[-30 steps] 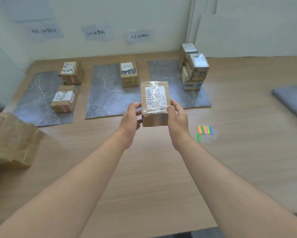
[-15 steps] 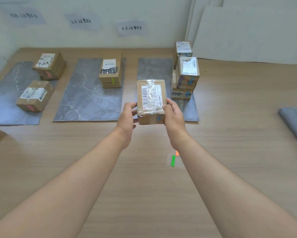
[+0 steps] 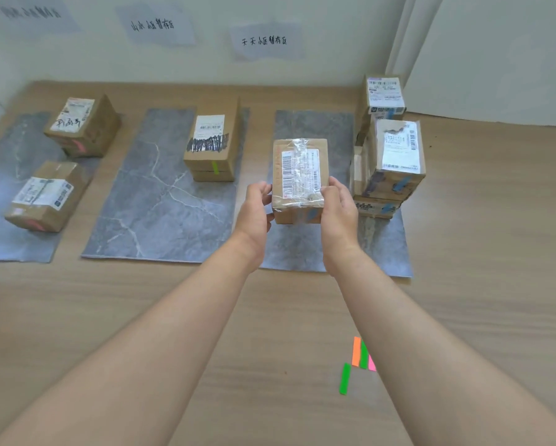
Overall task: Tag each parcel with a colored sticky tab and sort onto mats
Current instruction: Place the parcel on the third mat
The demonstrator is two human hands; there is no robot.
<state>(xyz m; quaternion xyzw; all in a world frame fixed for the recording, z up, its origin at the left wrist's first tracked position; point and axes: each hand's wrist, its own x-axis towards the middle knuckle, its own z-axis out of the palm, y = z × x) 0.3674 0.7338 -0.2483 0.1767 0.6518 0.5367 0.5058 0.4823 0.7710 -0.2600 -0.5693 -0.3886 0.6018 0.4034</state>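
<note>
**Inspector:** Status of the item?

**Assessor:** The parcel (image 3: 300,175) is held above the near half of the right mat (image 3: 308,127). It is gripped from both sides by the left hand (image 3: 254,217) and the right hand (image 3: 339,214), with the fingers curled round its edges. It is not yet set down. A bluish mark is noted on its near face and is taken for a tab, but this cannot be confirmed because of blur.

**Inspector:** Hazards identified?

**Assessor:** Three.
- **Toppling:** The stack (image 3: 392,156) of blue-tabbed parcels just to the right is judged unsteady, as its upper boxes appear askew. It could be toppled if brushed by the right hand during lowering.
- **Slippage:** The parcel is wrapped in glossy film, so it could be dropped if the grip is eased early.
- **Misplacement:** If the parcel is carried leftward, it may be landed off the mat edge, toward the middle mat (image 3: 160,201).

**Inspector:** And the sticky tabs?

**Assessor:** The sticky tabs (image 3: 357,352) are found on the near surface (image 3: 495,252), partly hidden by the right forearm. They could be scattered if that arm is drawn back low.
</note>
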